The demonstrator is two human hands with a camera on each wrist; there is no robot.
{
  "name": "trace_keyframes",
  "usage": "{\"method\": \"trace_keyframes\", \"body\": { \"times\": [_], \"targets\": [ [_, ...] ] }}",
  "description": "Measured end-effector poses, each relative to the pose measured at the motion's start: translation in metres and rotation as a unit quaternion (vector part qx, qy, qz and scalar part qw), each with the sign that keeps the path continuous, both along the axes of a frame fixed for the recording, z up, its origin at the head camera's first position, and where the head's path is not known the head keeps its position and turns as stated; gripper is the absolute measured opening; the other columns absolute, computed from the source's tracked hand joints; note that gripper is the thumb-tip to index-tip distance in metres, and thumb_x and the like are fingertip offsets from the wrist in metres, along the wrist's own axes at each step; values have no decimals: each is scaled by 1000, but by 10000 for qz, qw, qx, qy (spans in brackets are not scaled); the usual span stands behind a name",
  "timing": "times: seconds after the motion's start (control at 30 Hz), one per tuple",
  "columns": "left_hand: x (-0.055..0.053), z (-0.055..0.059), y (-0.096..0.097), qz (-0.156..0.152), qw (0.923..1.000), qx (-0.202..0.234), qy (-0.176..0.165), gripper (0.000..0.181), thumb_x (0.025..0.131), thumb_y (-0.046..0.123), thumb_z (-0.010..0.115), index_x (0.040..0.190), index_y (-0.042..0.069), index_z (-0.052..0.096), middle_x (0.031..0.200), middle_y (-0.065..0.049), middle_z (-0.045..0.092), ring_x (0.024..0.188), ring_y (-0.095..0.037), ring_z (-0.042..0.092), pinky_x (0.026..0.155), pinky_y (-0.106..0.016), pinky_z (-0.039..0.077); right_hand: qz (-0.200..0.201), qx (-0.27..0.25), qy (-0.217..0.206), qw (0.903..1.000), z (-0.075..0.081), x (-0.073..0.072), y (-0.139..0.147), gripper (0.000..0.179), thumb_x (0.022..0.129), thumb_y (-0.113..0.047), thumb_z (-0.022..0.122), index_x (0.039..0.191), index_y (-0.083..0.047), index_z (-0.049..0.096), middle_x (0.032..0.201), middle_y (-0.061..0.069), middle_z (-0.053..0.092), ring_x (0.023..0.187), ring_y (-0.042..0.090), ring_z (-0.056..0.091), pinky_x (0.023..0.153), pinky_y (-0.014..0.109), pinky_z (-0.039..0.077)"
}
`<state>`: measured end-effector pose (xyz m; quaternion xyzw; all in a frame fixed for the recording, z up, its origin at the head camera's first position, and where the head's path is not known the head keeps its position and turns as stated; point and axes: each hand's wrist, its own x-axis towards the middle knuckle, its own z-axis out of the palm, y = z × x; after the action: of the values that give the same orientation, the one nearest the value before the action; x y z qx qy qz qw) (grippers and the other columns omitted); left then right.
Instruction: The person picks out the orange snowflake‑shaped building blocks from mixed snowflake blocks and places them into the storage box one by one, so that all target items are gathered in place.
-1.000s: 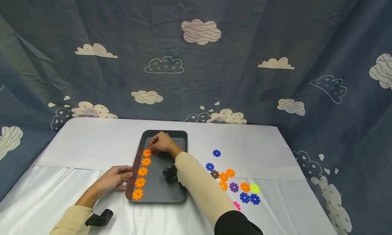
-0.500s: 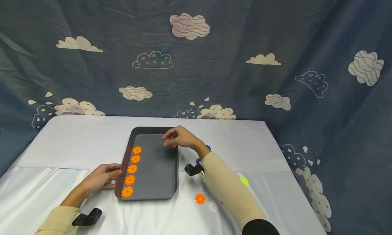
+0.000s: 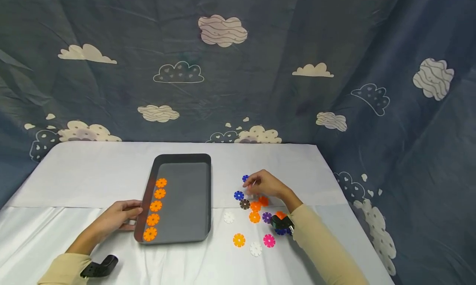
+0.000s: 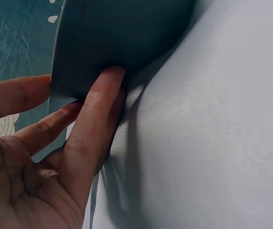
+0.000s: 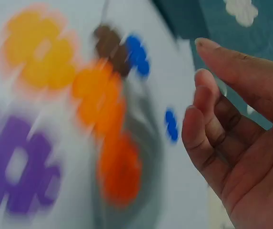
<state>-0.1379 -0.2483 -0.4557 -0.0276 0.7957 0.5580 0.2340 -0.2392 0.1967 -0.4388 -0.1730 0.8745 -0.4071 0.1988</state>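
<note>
A dark grey baking tray [image 3: 182, 202] lies on the white cloth, with a column of several orange flower-shaped discs [image 3: 153, 219] along its left side. My left hand [image 3: 117, 219] grips the tray's left rim; in the left wrist view the thumb is at the edge and other fingers reach against the underside. My right hand [image 3: 265, 185] hovers above the loose discs right of the tray, fingers loosely bent and nothing between them in the right wrist view. Nearest to it are blue discs [image 3: 239, 195], a brown disc [image 3: 244, 204] and orange discs [image 3: 255, 217].
Other loose discs lie closer to the front: a purple disc [image 3: 267, 217], a pink disc [image 3: 269, 241], a white disc [image 3: 255, 249] and a yellow-orange disc [image 3: 239, 240]. Behind the table hangs a dark cloud-print curtain [image 3: 260, 99].
My right hand has left the top orange disc in the tray and moved right, over the loose discs. My left hand has stayed at the tray's rim. The head view has shifted slightly.
</note>
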Motion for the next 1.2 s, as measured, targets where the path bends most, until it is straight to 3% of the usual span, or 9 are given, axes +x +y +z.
{"method": "trace_keyframes", "body": {
  "times": [0.17,0.37,0.63,0.97,1.2],
  "targets": [
    [0,0,0,29,10000,-2,24,56,101,18,48,139,-19,30,136,-35,43,106,-27,60,80,-37,57,-343,372,-85,9987,-7,8,27,12,82,-7,76,94,-6,75,80,3,64,71,18,55,67,25,53],
    [-2,0,1,38,10000,-32,10,56,101,19,48,140,-18,30,137,-34,43,108,-27,59,79,-37,57,-268,669,-105,9973,-12,11,44,15,78,-4,78,92,-8,74,78,3,62,73,20,52,66,27,49],
    [-2,1,0,26,10000,-78,-4,58,101,19,49,139,-19,29,137,-35,42,107,-27,60,80,-38,57,-350,844,-159,9957,-17,12,45,24,75,-3,81,96,-9,71,77,4,58,73,20,51,68,27,50],
    [-1,0,2,82,9999,-123,-7,56,101,18,49,139,-19,30,134,-34,46,103,-25,61,78,-37,57,-607,1060,-237,9922,-18,11,42,23,73,-3,83,88,-11,67,77,5,55,75,19,50,70,24,50],
    [-2,0,3,109,9998,-116,-85,57,101,18,49,139,-19,30,135,-34,45,104,-25,61,79,-38,57,-490,872,-245,9947,-18,10,45,19,77,-1,79,86,-9,63,79,4,57,75,20,50,69,27,50]
  ]
}}
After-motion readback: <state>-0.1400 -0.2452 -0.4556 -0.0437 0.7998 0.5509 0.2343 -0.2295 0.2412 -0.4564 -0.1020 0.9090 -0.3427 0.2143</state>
